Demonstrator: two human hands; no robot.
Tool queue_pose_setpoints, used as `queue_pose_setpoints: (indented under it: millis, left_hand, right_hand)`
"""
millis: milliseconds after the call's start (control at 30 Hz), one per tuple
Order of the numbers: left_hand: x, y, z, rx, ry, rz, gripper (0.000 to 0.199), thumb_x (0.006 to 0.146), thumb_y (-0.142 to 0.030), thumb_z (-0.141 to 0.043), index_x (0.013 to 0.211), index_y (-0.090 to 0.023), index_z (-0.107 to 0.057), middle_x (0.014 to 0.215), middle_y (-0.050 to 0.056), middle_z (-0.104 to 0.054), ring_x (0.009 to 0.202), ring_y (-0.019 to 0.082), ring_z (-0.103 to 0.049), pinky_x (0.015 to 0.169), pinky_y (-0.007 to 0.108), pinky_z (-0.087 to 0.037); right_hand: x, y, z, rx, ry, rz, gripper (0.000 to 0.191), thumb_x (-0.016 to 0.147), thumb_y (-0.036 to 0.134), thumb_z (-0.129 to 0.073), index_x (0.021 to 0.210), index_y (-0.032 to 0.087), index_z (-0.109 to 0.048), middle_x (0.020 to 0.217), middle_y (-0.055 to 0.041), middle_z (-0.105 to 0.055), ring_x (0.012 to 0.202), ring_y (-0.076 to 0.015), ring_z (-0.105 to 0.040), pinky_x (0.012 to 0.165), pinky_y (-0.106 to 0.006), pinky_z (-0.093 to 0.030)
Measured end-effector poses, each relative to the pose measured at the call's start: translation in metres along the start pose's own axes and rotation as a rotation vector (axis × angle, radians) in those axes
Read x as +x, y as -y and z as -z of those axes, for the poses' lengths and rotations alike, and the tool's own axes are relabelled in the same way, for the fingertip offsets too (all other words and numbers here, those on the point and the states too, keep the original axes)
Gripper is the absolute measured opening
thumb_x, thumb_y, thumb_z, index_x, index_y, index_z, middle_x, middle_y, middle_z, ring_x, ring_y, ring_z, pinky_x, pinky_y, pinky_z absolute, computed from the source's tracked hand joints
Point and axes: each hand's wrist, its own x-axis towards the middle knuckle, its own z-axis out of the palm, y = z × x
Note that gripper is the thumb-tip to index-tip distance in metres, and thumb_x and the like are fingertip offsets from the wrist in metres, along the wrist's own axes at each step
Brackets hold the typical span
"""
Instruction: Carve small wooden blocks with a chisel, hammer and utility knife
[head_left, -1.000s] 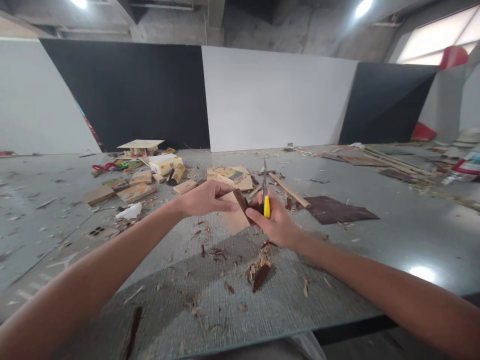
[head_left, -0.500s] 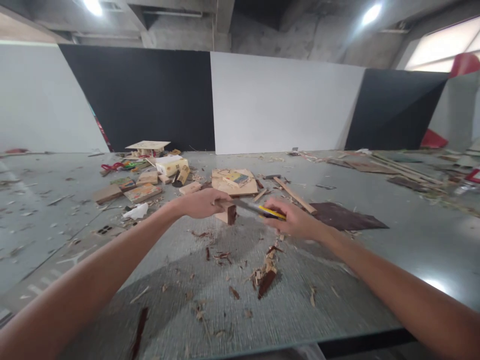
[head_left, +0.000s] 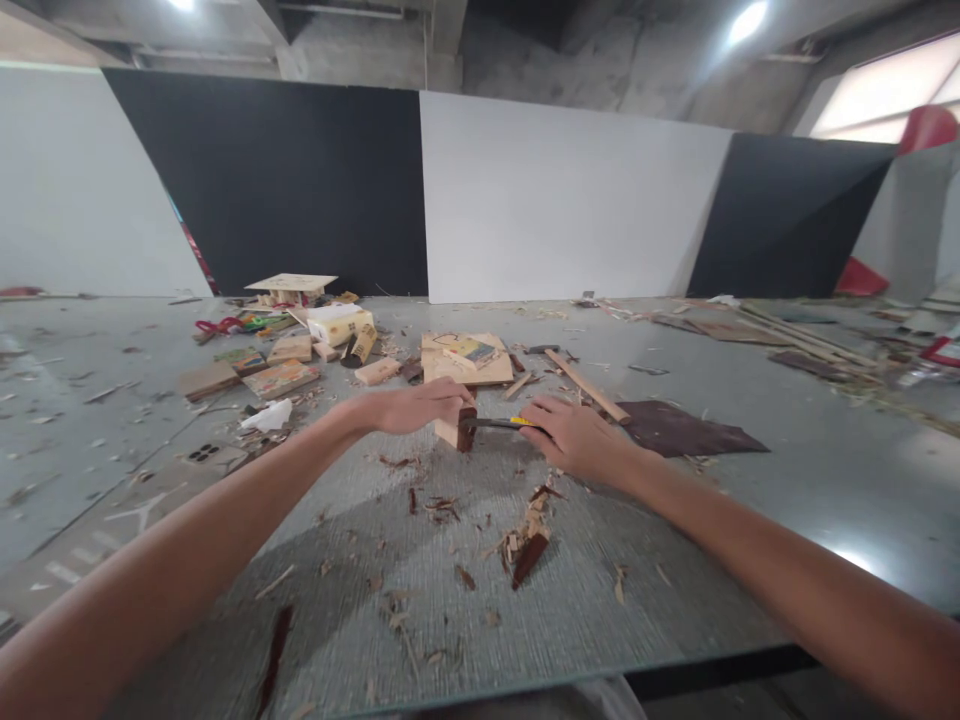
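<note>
My left hand (head_left: 427,402) is closed over a small wooden block (head_left: 448,433) that stands on the table. The block has a pale side and a dark brown end face turned to the right. In my right hand (head_left: 566,428) is a utility knife (head_left: 499,423) with a yellow and black handle, mostly hidden under the fingers. Its dark blade points left, and the tip meets the brown end of the block. Just nearer to me lies a heap of wood shavings (head_left: 529,540) with dark brown slivers.
Behind the hands lies a pale board (head_left: 495,372) with a small box on it. A wooden stick (head_left: 589,388) and a dark brown sheet (head_left: 690,428) are to the right. Wood pieces (head_left: 281,379), a crumpled tissue (head_left: 268,415) and a tissue pack (head_left: 339,325) lie left.
My right hand has turned the knife from slanting above the block to nearly level, with its blade at the brown face. My left hand still holds the block.
</note>
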Motion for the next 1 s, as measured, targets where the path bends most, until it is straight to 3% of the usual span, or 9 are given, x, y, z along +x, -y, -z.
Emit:
queue_pose_setpoints:
  millis: [100,267,533,800,1000]
  left_hand:
    - [0.0,0.002,0.0,0.013,0.0,0.018,0.043,0.095,-0.048,-0.029,0.126,-0.024,-0.047,0.132,0.011,-0.046,0.115,0.025,-0.046,0.093,0.033,-0.037]
    - [0.002,0.007,-0.001,0.037,-0.026,0.052,0.044,0.095,-0.049,-0.028,0.126,-0.023,-0.046,0.133,0.01,-0.044,0.117,0.025,-0.044,0.095,0.033,-0.035]
    - [0.003,0.01,-0.003,0.02,-0.067,-0.012,0.039,0.095,-0.044,-0.031,0.12,-0.021,-0.05,0.128,0.01,-0.048,0.113,0.023,-0.046,0.093,0.031,-0.035]
    - [0.003,0.006,-0.003,-0.035,-0.046,-0.014,0.034,0.095,-0.043,-0.032,0.115,-0.024,-0.053,0.125,0.007,-0.049,0.112,0.022,-0.045,0.096,0.033,-0.033]
    - [0.003,-0.002,-0.002,0.001,-0.027,0.018,0.033,0.095,-0.039,-0.03,0.114,-0.022,-0.052,0.126,0.009,-0.048,0.111,0.021,-0.046,0.093,0.03,-0.035]
  right_hand:
    - [0.001,0.01,-0.002,-0.08,0.012,-0.024,0.028,0.097,0.034,-0.036,0.098,0.019,-0.059,0.098,-0.011,-0.056,0.078,-0.02,-0.057,0.057,-0.028,-0.037]
    - [0.006,0.016,-0.007,-0.208,0.046,0.012,0.028,0.097,0.034,-0.036,0.102,0.019,-0.06,0.098,-0.0136,-0.055,0.089,-0.0258,-0.056,0.057,-0.029,-0.036]
    - [0.003,0.0,0.006,0.123,0.217,0.033,0.032,0.094,0.042,-0.041,0.103,0.026,-0.068,0.103,-0.0095,-0.064,0.081,-0.0223,-0.061,0.064,-0.033,-0.043]
    - [-0.001,-0.016,0.008,0.095,-0.071,0.008,0.035,0.093,0.042,-0.043,0.11,0.024,-0.067,0.099,-0.0086,-0.065,0.085,-0.0233,-0.059,0.069,-0.035,-0.042]
    - [-0.001,-0.008,-0.001,-0.043,-0.04,-0.043,0.031,0.096,0.036,-0.036,0.106,0.021,-0.061,0.101,-0.0103,-0.059,0.084,-0.0233,-0.056,0.061,-0.031,-0.037]
